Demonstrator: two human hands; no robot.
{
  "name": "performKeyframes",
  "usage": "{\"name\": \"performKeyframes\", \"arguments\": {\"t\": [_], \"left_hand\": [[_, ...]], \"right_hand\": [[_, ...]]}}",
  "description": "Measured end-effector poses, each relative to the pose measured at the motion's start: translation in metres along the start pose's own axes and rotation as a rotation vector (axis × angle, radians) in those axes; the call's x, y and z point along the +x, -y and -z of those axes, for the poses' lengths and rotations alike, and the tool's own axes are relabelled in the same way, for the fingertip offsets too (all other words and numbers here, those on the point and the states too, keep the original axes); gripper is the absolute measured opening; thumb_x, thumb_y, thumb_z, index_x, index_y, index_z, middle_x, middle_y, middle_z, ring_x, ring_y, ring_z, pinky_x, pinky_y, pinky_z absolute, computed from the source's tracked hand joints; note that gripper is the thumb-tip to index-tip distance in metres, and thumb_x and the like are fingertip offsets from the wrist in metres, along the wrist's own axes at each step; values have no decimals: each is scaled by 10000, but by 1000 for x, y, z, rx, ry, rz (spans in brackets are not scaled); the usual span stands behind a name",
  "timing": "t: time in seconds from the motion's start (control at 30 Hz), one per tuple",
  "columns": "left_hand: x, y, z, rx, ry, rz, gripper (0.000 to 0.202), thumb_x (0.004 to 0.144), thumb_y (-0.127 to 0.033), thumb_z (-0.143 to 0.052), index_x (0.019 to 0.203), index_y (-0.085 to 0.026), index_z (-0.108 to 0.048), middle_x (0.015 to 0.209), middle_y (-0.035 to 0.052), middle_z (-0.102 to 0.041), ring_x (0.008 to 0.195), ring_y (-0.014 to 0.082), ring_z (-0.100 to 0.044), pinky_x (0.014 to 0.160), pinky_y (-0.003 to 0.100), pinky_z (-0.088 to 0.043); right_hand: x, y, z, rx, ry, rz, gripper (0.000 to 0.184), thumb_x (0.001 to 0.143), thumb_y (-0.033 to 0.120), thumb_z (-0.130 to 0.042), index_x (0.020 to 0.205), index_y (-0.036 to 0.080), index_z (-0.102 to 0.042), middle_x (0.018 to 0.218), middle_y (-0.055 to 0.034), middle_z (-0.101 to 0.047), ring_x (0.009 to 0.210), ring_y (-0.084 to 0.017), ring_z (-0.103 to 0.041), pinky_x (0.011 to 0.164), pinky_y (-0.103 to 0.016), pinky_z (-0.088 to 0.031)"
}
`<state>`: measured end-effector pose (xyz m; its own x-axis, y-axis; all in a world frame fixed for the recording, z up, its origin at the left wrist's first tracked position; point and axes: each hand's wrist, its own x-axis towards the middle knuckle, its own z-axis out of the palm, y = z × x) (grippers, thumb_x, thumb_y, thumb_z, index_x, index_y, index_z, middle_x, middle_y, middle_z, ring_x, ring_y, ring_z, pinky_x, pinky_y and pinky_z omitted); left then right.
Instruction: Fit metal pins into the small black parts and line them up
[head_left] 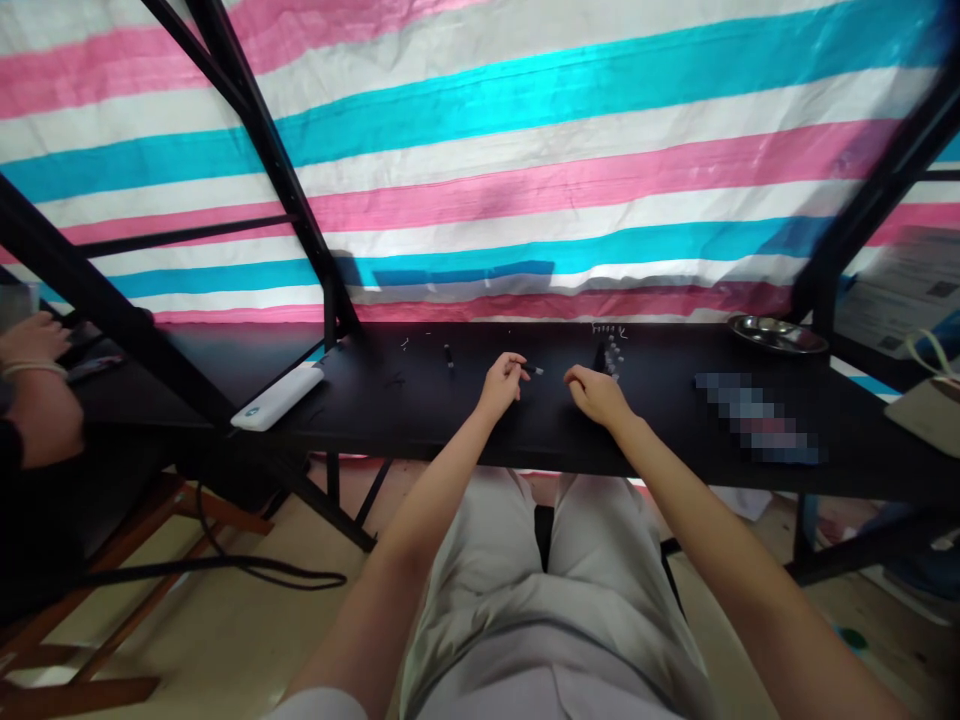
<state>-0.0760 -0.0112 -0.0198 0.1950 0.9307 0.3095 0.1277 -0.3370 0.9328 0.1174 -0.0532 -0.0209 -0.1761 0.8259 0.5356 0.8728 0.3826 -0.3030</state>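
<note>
My left hand [504, 388] is closed on a small black tube with a clear end [538, 371], which sticks out to the right of the fingers. A short way to the right, my right hand [596, 395] rests low over the tabletop with its fingers curled together. Whatever those fingers hold, if anything, is hidden. Just behind the right hand stand black pieces [600, 355] beside a row of small clear pieces [613, 352]. Another small black tube with a pale end [448, 356] lies apart on the left.
The black table [390, 420] carries a white box-shaped object [279, 397] at left, a round metal dish [780, 335] at back right and a pixelated item [757, 418]. Small white bits [609, 329] lie near the back edge. Another person's hand [34, 340] shows far left.
</note>
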Motion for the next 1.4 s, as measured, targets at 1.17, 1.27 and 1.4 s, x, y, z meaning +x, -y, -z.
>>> {"name": "performKeyframes", "arguments": {"t": [1.17,1.27,1.4], "left_hand": [[-5,-3,-7,-45,173,-69,182,845,-336,-498,789,-171,-446,569,-69,-505,349,32,-448,393,160,-318],[-7,-3,-6,41,138,-115,247,865,-383,-454,735,-174,-448,584,-61,-505,368,27,-436,423,168,-335],[-8,-3,-6,119,100,-134,333,878,-425,-411,664,-173,-447,562,-57,-496,385,35,-429,462,183,-351]], "right_hand": [[4,6,-16,-200,-90,203,320,942,299,-333,1000,165,-618,944,-87,-686,765,-160,-627,629,-234,-388],[4,7,-17,-214,-109,243,315,941,299,-339,988,164,-619,911,-80,-691,751,-160,-628,619,-240,-391],[5,7,-19,-221,-122,264,322,943,301,-330,983,167,-620,897,-74,-694,749,-160,-628,615,-244,-391]]}}
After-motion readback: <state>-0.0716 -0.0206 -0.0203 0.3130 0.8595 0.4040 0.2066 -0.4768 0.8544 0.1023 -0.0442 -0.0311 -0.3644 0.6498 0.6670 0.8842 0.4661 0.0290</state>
